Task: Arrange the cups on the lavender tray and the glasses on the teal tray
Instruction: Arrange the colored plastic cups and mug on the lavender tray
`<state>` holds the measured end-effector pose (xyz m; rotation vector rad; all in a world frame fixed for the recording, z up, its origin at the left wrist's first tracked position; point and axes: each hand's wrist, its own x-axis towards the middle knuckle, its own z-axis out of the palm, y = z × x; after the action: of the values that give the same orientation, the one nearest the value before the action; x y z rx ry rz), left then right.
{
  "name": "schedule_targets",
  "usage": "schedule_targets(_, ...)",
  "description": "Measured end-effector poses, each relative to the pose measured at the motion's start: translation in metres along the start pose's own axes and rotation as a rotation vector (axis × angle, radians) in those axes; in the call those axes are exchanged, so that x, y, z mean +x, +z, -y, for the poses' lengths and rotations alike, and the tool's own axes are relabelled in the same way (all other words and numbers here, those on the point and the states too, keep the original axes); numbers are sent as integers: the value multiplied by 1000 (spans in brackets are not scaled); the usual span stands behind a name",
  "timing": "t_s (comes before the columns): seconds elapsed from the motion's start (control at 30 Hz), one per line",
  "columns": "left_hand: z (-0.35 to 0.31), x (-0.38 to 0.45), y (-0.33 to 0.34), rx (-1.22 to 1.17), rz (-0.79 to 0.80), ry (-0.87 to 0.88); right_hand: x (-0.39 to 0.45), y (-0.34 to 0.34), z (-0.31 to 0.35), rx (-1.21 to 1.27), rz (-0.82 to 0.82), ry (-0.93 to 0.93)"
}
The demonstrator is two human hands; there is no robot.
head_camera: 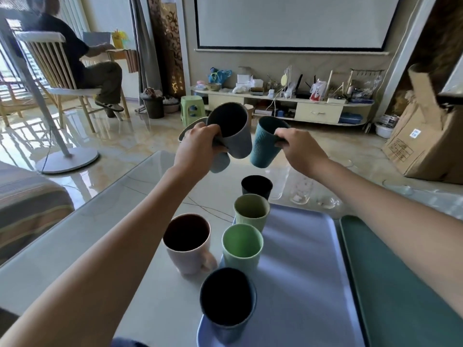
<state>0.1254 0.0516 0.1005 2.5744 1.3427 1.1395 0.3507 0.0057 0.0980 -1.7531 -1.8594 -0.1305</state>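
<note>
My left hand [198,146] grips a grey mug [233,132] by its handle, lifted and tilted above the table; a second grey cup [220,162] shows just under that hand. My right hand [297,149] holds a teal ribbed cup [263,146] by its handle, also raised. On the lavender tray [305,266] stand an olive cup [251,211], a green cup [241,249] and a dark blue cup [226,304] along its left edge. A black cup [256,187] and a pink mug [188,242] stand on the table. The teal tray [390,279] lies to the right. Clear glasses [300,190] stand behind the trays.
The pale glass-topped table [112,226] ends at the left beside a striped sofa [27,196]. A white lamp base [67,160] stands on the floor. Cardboard boxes [426,144] sit far right. A person sits on a chair [57,71] at the back left.
</note>
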Motion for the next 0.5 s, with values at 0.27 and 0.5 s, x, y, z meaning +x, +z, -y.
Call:
schedule_targets(0.27,-63,-39,-15,-110,61,36,-68,-29,-28,-59,49,68)
schedule_targets(0.5,-50,-46,0,-17,131,-32,-93,8,-42,-82,220,199)
